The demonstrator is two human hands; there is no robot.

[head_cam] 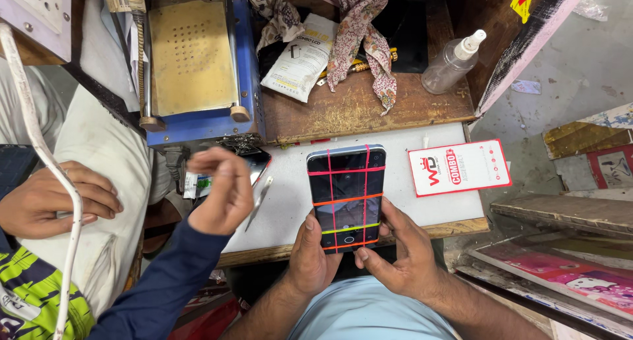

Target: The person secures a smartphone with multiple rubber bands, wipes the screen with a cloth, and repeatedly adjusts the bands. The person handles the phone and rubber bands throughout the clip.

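Both hands, left (310, 257) and right (402, 261), clamp the rigid, fragile black glass smartphone bound with coloured bands (346, 195) by its lower edges; it likely handles light and slippery.

Bare forearms, no sleeves; light blue shirt.

The left hand (310, 257) and right hand (402, 257) cover the smartphone's (346, 195) bottom edge; at nine o'clock, a co-worker's hand (221, 192) is motion-blurred.
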